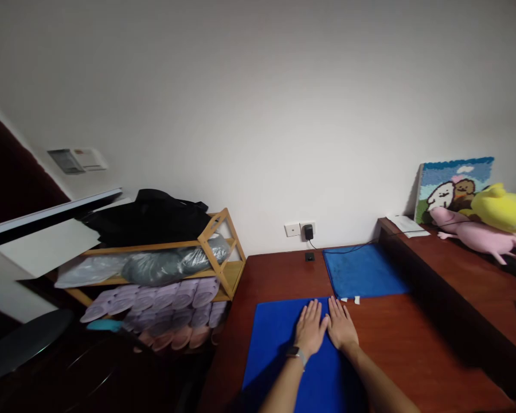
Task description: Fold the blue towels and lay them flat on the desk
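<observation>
Beneath the left fingers [313, 311] lies blue cloth [275, 332].

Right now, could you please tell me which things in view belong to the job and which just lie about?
Apparently in use: bright blue cloth, left hand flat on it, right hand at its edge.
Probably idle: paler blue cloth, black bag, purple slippers, plush toys.

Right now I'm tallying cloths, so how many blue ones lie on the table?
2: one blue cloth lies flat beneath the left hand; the other cloth lies farther back to the right, near the wall.
</observation>
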Action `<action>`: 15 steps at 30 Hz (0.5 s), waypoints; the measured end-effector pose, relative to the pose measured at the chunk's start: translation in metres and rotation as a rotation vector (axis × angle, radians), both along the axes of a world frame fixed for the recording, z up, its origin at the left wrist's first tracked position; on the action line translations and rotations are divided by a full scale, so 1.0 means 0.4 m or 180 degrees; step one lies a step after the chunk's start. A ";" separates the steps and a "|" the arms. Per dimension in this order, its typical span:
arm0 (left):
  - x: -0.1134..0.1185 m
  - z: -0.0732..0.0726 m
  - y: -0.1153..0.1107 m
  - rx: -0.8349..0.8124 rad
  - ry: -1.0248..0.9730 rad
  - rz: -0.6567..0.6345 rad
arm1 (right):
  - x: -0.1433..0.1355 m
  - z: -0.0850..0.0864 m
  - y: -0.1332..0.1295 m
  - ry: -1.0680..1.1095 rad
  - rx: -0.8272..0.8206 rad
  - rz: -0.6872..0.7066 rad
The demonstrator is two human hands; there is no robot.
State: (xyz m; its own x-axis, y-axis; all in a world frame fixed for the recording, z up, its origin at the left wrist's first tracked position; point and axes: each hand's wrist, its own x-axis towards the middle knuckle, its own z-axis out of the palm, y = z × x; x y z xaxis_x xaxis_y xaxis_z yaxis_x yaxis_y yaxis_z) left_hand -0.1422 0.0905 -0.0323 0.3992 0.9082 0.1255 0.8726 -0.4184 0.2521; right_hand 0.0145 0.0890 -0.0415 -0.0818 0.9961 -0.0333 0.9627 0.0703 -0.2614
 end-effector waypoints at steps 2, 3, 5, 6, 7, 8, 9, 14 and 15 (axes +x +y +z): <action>0.084 -0.010 0.000 -0.0106 -0.0100 -0.0053 | 0.003 -0.001 -0.001 -0.0062 -0.0014 0.0117; 0.104 -0.014 0.000 -0.0130 -0.0117 -0.0058 | 0.005 0.000 -0.001 -0.0074 -0.0027 0.0148; 0.095 -0.019 0.001 -0.0120 -0.0090 -0.0087 | 0.005 0.003 -0.001 -0.0033 -0.0038 0.0111; 0.067 -0.020 0.001 -0.0103 -0.0044 -0.0091 | 0.004 0.006 -0.001 0.0002 -0.0040 0.0060; 0.028 -0.020 0.000 -0.0087 0.0018 -0.0058 | 0.002 0.008 0.000 0.0034 -0.0035 0.0006; -0.022 -0.019 -0.001 -0.0072 0.0087 0.0036 | 0.001 0.011 0.000 0.0060 -0.0029 -0.0038; -0.078 -0.017 -0.004 -0.0065 0.0160 0.0195 | -0.001 0.012 0.000 0.0076 -0.0028 -0.0073; -0.346 -0.021 -0.018 -0.0059 0.0441 0.1078 | -0.005 0.008 -0.002 0.0073 -0.0061 -0.0130; -0.380 -0.025 -0.019 -0.0029 0.0465 0.1147 | -0.005 0.006 -0.002 0.0071 -0.0066 -0.0138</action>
State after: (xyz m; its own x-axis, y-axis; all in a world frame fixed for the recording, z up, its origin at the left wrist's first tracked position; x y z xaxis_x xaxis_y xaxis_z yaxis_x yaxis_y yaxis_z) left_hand -0.2943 0.0827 -0.0424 0.0673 0.9943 0.0822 0.9902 -0.0767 0.1167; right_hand 0.0127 0.0883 -0.0389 -0.0396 0.9978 -0.0526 0.9586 0.0230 -0.2839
